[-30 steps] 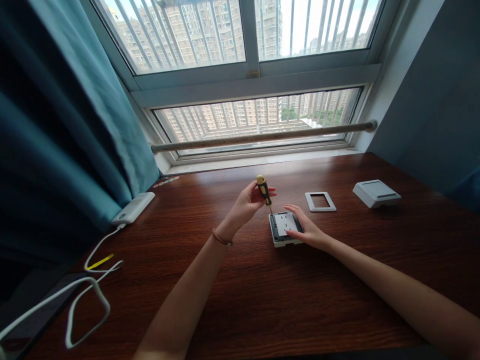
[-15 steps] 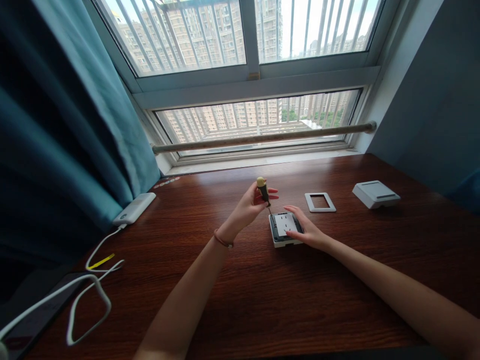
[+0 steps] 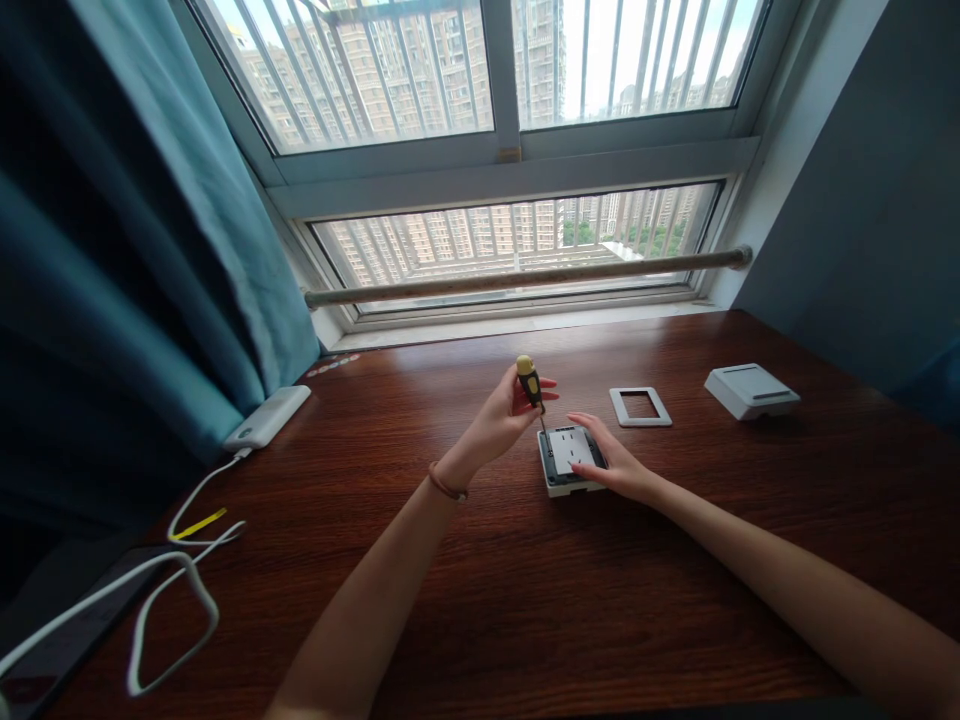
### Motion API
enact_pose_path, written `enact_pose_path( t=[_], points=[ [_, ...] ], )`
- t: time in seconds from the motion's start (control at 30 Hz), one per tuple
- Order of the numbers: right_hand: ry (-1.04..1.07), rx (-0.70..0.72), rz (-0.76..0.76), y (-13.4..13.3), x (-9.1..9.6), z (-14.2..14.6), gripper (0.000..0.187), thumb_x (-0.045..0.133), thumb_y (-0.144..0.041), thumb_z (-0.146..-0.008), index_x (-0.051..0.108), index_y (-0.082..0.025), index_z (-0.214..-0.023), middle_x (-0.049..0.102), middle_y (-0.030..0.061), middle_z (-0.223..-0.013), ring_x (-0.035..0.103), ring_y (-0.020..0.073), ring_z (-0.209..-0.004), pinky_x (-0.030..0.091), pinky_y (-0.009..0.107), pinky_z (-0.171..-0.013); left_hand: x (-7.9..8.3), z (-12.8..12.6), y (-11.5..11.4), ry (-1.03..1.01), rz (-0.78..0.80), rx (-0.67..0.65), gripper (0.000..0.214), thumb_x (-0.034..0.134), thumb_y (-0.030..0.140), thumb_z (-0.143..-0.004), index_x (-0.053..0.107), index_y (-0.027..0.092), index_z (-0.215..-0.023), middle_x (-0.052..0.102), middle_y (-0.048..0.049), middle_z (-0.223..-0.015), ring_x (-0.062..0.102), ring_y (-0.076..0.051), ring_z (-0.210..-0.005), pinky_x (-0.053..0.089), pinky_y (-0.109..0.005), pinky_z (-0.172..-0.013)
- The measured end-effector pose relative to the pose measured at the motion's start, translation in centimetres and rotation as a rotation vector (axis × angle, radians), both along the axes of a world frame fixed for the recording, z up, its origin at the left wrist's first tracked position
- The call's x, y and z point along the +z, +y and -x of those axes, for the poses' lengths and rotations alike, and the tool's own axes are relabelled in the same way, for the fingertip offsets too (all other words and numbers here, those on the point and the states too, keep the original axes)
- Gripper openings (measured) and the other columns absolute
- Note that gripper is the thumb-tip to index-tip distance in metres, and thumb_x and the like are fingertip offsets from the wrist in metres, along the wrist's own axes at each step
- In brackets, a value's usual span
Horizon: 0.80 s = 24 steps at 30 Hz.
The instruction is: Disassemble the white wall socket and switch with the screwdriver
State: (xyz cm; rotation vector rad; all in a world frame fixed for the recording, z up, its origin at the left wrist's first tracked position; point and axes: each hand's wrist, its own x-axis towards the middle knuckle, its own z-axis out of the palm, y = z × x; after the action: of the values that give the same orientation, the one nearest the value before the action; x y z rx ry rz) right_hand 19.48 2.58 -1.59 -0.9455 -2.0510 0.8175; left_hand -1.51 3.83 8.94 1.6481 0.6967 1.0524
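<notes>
My left hand (image 3: 501,415) is closed round a small screwdriver (image 3: 529,382) with a yellow and black handle, held upright. Its tip points down at the left edge of a white wall socket (image 3: 568,457) lying on the brown wooden table (image 3: 525,600). My right hand (image 3: 616,457) rests on the socket's right side with fingers stretched along its far edge, holding it steady. A band sits on my left wrist.
A white rectangular frame (image 3: 640,406) lies right of the socket, and a white box-shaped part (image 3: 751,389) farther right. A white power bank (image 3: 268,417) with white cables (image 3: 172,585) sits at the left by a teal curtain. The window is behind.
The screwdriver stays on the same spot of the socket while my left fingers shift slightly on its handle. My right hand has not moved.
</notes>
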Motion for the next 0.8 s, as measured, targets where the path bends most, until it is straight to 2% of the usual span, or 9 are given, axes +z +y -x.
enact_pose_path(
  t=[0.1,0.23,0.3,0.37,0.47,0.57,0.63,0.73,0.8],
  points=[
    [0.000,-0.002,0.000,-0.01,0.07,0.02,0.068,0.060,-0.043,-0.077,0.030,-0.022,-0.134,0.032,0.0111,-0.137,0.027,0.0275,-0.129,0.021,0.045,-0.109,0.14,0.03,-0.13,0.004,0.004,0.001,0.054,0.061,0.014,-0.075,0.035,0.019,-0.122,0.058,-0.0125,-0.109,0.064,-0.020,-0.090,0.049,-0.034,-0.079],
    [0.003,0.003,-0.003,-0.01,0.11,0.03,0.068,0.060,-0.043,-0.077,0.030,-0.023,-0.134,0.032,0.0111,-0.137,0.027,0.0280,-0.129,0.021,0.046,-0.109,-0.39,-0.21,0.07,0.160,-0.146,0.275,0.060,0.073,0.022,-0.065,0.043,0.018,-0.117,0.062,-0.0092,-0.102,0.062,-0.017,-0.081,0.050,-0.030,-0.072],
    [0.001,0.004,-0.003,-0.04,0.19,0.02,0.068,0.060,-0.043,-0.077,0.030,-0.022,-0.134,0.032,0.0112,-0.137,0.027,0.0277,-0.129,0.021,0.046,-0.109,-0.63,-0.20,0.26,0.198,-0.178,0.353,0.061,0.075,0.025,-0.062,0.045,0.018,-0.115,0.062,-0.0095,-0.102,0.061,-0.017,-0.080,0.050,-0.029,-0.069],
    [-0.002,0.003,-0.005,-0.09,0.30,0.01,0.067,0.060,-0.042,-0.077,0.030,-0.022,-0.134,0.032,0.0112,-0.137,0.028,0.0273,-0.129,0.021,0.045,-0.109,-0.67,-0.01,0.46,0.138,-0.125,0.268,0.058,0.073,0.023,-0.065,0.043,0.018,-0.115,0.060,-0.0113,-0.108,0.061,-0.018,-0.086,0.050,-0.030,-0.073],
    [-0.007,0.002,-0.006,-0.16,0.41,0.02,0.067,0.060,-0.042,-0.077,0.030,-0.022,-0.134,0.033,0.0111,-0.137,0.028,0.0270,-0.129,0.021,0.045,-0.109,-0.41,0.48,0.68,-0.002,0.004,0.032,0.053,0.067,0.017,-0.071,0.040,0.018,-0.117,0.057,-0.0135,-0.113,0.060,-0.021,-0.099,0.048,-0.033,-0.081],
    [-0.009,0.001,-0.005,-0.13,0.34,0.03,0.067,0.060,-0.041,-0.078,0.030,-0.022,-0.134,0.032,0.0112,-0.137,0.028,0.0269,-0.129,0.021,0.045,-0.109,-0.19,0.72,0.73,-0.041,0.061,-0.041,0.052,0.065,0.016,-0.072,0.039,0.018,-0.118,0.058,-0.0142,-0.112,0.062,-0.021,-0.096,0.048,-0.034,-0.079],
    [-0.010,0.002,-0.012,-0.07,0.22,0.03,0.067,0.060,-0.041,-0.078,0.030,-0.022,-0.134,0.033,0.0113,-0.137,0.028,0.0270,-0.129,0.021,0.045,-0.109,-0.25,0.59,0.68,-0.002,0.031,0.033,0.053,0.067,0.018,-0.071,0.041,0.017,-0.117,0.060,-0.0131,-0.107,0.064,-0.020,-0.088,0.049,-0.034,-0.077],
    [-0.008,0.006,-0.019,0.01,0.07,0.00,0.067,0.060,-0.042,-0.077,0.030,-0.022,-0.134,0.033,0.0115,-0.136,0.028,0.0278,-0.129,0.022,0.046,-0.108,-0.54,0.25,0.58,0.130,-0.084,0.253,0.054,0.072,0.024,-0.066,0.045,0.016,-0.113,0.063,-0.0105,-0.100,0.062,-0.018,-0.084,0.050,-0.031,-0.071],
    [-0.008,0.006,-0.018,0.02,0.03,-0.02,0.067,0.059,-0.042,-0.077,0.030,-0.022,-0.134,0.033,0.0115,-0.137,0.028,0.0278,-0.129,0.022,0.045,-0.108,-0.70,0.14,0.57,0.169,-0.118,0.291,0.056,0.073,0.025,-0.065,0.045,0.016,-0.112,0.063,-0.0105,-0.101,0.061,-0.019,-0.088,0.050,-0.030,-0.071]
  ],
)
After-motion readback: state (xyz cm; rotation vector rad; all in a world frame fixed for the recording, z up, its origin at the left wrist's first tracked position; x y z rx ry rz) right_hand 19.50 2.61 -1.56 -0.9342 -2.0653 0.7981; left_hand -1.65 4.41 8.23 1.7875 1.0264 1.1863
